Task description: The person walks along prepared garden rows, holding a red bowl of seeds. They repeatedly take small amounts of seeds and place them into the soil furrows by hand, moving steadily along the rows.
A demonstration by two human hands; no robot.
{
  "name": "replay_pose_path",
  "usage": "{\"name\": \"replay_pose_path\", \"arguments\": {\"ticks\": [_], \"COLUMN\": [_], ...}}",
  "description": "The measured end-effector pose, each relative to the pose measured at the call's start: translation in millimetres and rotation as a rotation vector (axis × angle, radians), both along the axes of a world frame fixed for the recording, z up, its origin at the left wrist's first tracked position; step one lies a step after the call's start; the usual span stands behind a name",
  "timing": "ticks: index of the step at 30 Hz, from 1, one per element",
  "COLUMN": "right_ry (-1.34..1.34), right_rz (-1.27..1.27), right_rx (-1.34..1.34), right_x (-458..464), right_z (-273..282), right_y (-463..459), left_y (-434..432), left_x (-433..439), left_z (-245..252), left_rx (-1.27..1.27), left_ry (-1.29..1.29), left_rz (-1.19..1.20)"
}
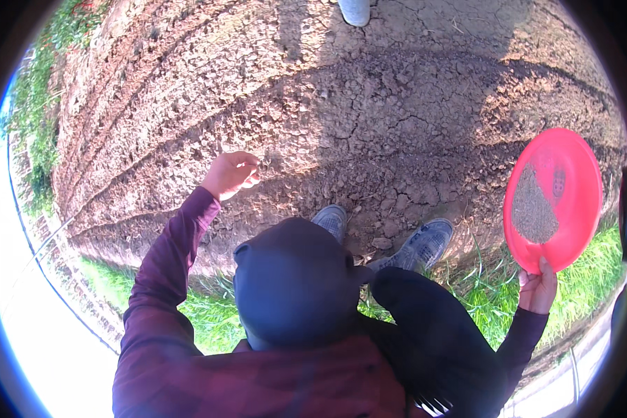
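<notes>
At the right, my right hand (539,286) grips the lower rim of a red plastic basin (580,204). The basin is tilted, and a heap of fine grey-brown grains (533,209) lies along its left side. My left hand (235,175) is held out at the left above sunlit, crumbly soil (271,120). Its fingers are curled in towards the thumb; whether anything is pinched between them cannot be made out. The two hands are far apart, with a dark cap and both shoes between them.
Shallow furrows (188,130) run across the cracked soil. Green grass (214,324) grows along the near edge, beside and behind the shoes (428,243). A pale, rounded object (355,10) stands at the top edge. More plants (36,125) line the far left.
</notes>
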State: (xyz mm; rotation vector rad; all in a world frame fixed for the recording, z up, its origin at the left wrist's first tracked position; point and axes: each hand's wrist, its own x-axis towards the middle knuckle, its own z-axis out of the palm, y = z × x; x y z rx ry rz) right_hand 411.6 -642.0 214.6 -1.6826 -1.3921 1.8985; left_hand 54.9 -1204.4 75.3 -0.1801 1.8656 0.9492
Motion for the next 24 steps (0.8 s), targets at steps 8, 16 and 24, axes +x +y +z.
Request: {"name": "replay_pose_path", "arguments": {"ticks": [8,16,24], "right_ry": [-0.114,-0.177,-0.171], "right_rz": [0.219,0.22,0.313], "right_rx": [-0.026,-0.005,0.062], "right_x": [-25,-44,-76], "right_z": [63,69,57], "right_y": [7,-17,-31], "left_y": [-63,-84,-118], "left_x": [106,183,175], "left_z": [-25,-36,-42], "left_rx": [0.028,0.007,0.016], "left_ry": [-0.147,-0.282,-0.175], "left_rz": [0.376,0.539,0.685]}}
